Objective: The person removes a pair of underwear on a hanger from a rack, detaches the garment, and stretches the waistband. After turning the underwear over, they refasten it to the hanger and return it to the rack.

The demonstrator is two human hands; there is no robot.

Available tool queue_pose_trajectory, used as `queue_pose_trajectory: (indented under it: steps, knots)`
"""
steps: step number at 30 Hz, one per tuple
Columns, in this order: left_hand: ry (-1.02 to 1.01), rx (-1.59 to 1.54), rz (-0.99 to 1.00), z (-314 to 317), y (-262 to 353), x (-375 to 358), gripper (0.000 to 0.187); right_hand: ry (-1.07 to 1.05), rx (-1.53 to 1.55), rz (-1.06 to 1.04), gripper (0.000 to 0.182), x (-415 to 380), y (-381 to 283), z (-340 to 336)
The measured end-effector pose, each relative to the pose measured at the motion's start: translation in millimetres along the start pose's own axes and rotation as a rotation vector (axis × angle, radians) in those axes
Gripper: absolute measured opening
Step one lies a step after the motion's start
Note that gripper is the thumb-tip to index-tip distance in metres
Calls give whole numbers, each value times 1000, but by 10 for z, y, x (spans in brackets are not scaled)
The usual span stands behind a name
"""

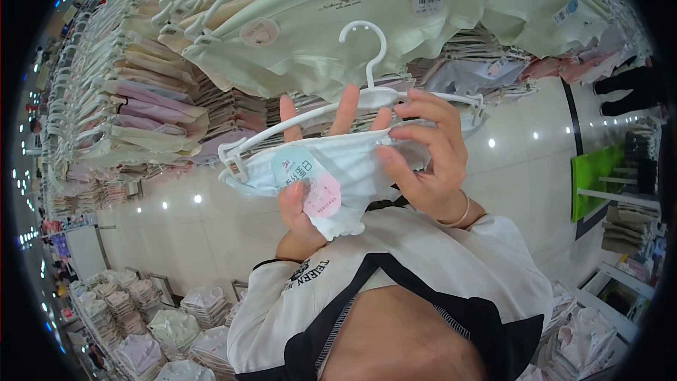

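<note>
A pair of pale blue panties (257, 169) hangs from a white plastic clip hanger (310, 114) in front of my chest. My left hand (296, 215) holds the panties from below, its thumb on the front beside a blue-and-pink paper tag (310, 180). Other fingers of that hand stick up behind the waistband and the hanger bar. With bent fingers, my right hand (434, 159) grips the waistband at its upper right. The hanger's hook points up, free of any rail.
Close above hangs a row of pale green panties (395, 14) with tags. Racks of pastel underwear (151, 102) line the left. Folded stacks (173, 331) lie at lower left. A green panel (596, 183) and a person's dark-clothed legs (631, 92) are on the right.
</note>
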State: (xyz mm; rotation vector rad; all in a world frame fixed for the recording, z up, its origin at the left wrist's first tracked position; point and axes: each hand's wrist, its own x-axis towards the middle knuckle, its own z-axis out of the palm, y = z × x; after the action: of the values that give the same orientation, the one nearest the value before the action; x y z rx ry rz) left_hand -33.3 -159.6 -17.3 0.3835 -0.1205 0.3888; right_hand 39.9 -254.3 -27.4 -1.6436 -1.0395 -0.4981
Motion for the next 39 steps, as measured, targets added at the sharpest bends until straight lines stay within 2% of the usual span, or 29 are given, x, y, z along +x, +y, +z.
queue_pose_trajectory:
  steps: [4,7,13,19,22,23,25,28,29,33,36,38,39]
  knots:
    - [4,-11,-9,4,12,4,75,10,11,-44,11,1,11,11]
    - [21,-43,7,1,12,5,75,53,12,-67,13,11,43,53]
    - [-4,-28,9,-53,40,15,74,-11,171,47,6,4,54,56]
    - [-21,-225,40,-96,213,73,69,308,127,70,17,-15,99,-88]
    - [-27,-434,107,-108,339,98,68,487,-66,-15,23,22,181,-170]
    - [-64,-528,152,-87,353,117,65,497,-44,36,23,42,186,-170]
    - [-73,-526,155,-113,414,117,62,520,-8,138,23,79,165,-183]
    - [-123,-512,144,-158,446,145,59,111,385,586,24,-3,102,-311]
    - [-107,-481,151,-163,450,154,60,65,425,664,22,-3,81,-301]
    - [-96,-187,150,-220,453,129,61,66,649,772,24,17,47,-291]
    - [102,-143,70,-359,415,59,61,150,827,858,27,80,7,-202]
    - [492,421,103,-419,373,101,58,159,946,853,28,72,69,-137]
    - [500,346,61,-532,375,93,58,143,947,829,28,78,88,-95]
